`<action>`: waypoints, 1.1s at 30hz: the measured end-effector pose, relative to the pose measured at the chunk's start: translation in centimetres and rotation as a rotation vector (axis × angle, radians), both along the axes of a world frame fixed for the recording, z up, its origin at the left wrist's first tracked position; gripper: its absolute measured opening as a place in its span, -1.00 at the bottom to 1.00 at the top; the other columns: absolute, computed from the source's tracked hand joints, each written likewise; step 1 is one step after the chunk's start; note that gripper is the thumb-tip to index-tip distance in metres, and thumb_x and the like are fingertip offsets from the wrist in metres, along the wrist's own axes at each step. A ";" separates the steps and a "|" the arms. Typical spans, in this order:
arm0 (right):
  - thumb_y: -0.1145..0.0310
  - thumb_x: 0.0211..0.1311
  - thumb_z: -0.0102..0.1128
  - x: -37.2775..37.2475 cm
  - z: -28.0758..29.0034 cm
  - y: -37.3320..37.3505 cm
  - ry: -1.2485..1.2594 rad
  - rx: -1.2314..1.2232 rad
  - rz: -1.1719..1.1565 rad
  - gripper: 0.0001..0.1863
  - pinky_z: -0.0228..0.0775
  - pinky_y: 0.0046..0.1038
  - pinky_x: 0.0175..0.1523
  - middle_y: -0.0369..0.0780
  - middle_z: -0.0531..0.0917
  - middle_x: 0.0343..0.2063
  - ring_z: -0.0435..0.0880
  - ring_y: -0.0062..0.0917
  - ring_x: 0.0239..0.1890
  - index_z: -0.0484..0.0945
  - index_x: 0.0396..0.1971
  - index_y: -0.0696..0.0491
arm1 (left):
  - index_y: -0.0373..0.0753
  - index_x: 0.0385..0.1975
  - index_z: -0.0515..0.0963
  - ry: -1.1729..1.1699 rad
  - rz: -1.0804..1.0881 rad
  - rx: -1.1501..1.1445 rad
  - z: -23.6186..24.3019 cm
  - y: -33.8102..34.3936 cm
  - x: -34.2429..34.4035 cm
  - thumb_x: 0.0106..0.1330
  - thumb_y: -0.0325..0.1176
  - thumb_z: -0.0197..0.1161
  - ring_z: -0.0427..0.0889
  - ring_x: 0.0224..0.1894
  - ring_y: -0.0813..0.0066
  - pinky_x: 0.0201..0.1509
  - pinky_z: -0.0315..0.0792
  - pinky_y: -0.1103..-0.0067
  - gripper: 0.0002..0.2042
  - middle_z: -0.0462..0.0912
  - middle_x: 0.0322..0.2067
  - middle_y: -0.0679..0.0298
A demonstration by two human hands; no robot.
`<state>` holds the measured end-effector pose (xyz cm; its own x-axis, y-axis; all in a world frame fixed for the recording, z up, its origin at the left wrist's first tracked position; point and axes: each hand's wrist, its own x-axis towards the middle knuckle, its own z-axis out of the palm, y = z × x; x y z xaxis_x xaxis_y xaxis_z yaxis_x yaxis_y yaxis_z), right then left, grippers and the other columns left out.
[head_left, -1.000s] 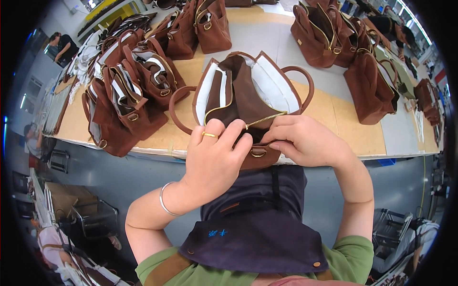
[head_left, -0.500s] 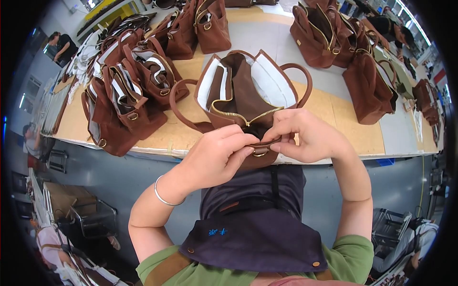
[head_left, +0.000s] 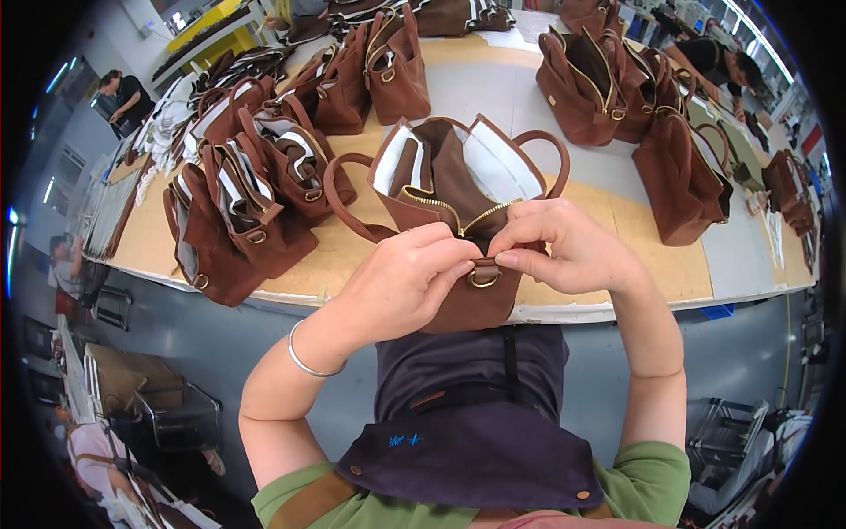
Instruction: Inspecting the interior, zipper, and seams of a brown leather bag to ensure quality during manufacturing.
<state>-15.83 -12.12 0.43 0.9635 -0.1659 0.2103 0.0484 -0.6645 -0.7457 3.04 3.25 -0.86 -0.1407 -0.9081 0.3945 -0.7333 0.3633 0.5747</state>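
A brown handbag [head_left: 467, 176] with white lining, looped handles and a gold zip stands before me at the table's near edge, its top spread wide. Both hands pinch its front top edge just below the zip pull, beside a brass D-ring. My left hand [head_left: 410, 273] comes from the left, fingers bent with thumb against forefinger on that edge; my right hand [head_left: 555, 251] grips the same edge from the right with thumb and forefinger, its other fingers curled. The part between my fingertips is partly hidden.
Several brown handbags [head_left: 225, 242] crowd the table [head_left: 608, 300] at left, more [head_left: 670, 194] at right and back. Material piles [head_left: 159, 141] line the far left. A co-worker [head_left: 132, 101] stands at upper left, another [head_left: 718, 62] bends at upper right. A chair [head_left: 163, 414] is at lower left.
My left hand has turned and moved down from over the zip to the front edge, uncovering the zip. My right hand's thumb has shifted slightly inward. The table and bags appear a little lower.
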 end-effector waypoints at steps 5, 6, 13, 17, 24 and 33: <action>0.43 0.21 0.25 0.0 -0.3 -0.1 -0.047 -0.050 0.007 -0.89 0.42 -0.36 -0.26 -0.15 0.59 -0.46 0.59 -0.32 -0.38 0.65 -0.33 0.15 | -0.32 -0.28 0.55 0.048 0.031 0.080 0.6 -0.2 -0.5 0.32 -0.49 0.19 0.56 -0.39 0.09 -0.31 0.45 0.33 -0.94 0.50 -0.43 0.12; 0.42 0.22 0.25 0.0 -0.2 0.0 -0.030 -0.037 -0.003 -0.89 0.42 -0.36 -0.26 -0.15 0.59 -0.46 0.59 -0.31 -0.38 0.65 -0.33 0.14 | -0.32 -0.28 0.55 0.047 0.031 0.079 0.6 -0.2 -0.5 0.32 -0.49 0.19 0.56 -0.39 0.09 -0.31 0.45 0.33 -0.94 0.50 -0.43 0.12; 0.44 0.26 0.23 0.5 -1.4 -0.2 -0.153 -0.065 0.022 -0.90 0.32 -0.44 -0.35 -0.21 0.52 -0.54 0.50 -0.42 -0.48 0.61 -0.40 0.15 | -0.30 -0.25 0.56 0.056 0.019 0.091 0.7 -0.5 -0.6 0.33 -0.46 0.20 0.58 -0.34 0.09 -0.27 0.45 0.33 -0.92 0.52 -0.42 0.12; 0.34 0.28 0.24 0.4 -2.2 -0.4 -0.117 -0.053 -0.040 -0.85 0.43 -0.34 -0.28 -0.16 0.60 -0.49 0.61 -0.29 -0.40 0.64 -0.36 0.13 | -0.27 -0.23 0.59 -0.030 0.031 0.164 1.3 -0.3 0.0 0.31 -0.43 0.22 0.61 -0.28 0.13 -0.21 0.49 0.32 -0.89 0.57 -0.39 0.15; 0.32 0.29 0.23 0.6 -2.4 -0.4 0.004 0.050 -0.027 -0.84 0.47 -0.36 -0.26 -0.18 0.65 -0.47 0.66 -0.31 -0.37 0.64 -0.37 0.12 | -0.28 -0.26 0.62 -0.057 0.002 0.140 0.3 -0.8 0.0 0.29 -0.45 0.25 0.62 -0.31 0.18 -0.24 0.47 0.40 -0.90 0.61 -0.40 0.17; 0.35 0.29 0.24 0.2 -3.8 -0.2 -0.009 0.109 -0.134 -0.86 0.47 -0.40 -0.25 -0.20 0.63 -0.49 0.63 -0.40 -0.42 0.66 -0.34 0.10 | -0.23 -0.28 0.64 0.022 -0.038 0.243 -1.9 -1.4 0.9 0.26 -0.38 0.26 0.61 -0.26 0.14 -0.16 0.47 0.31 -0.89 0.63 -0.39 0.17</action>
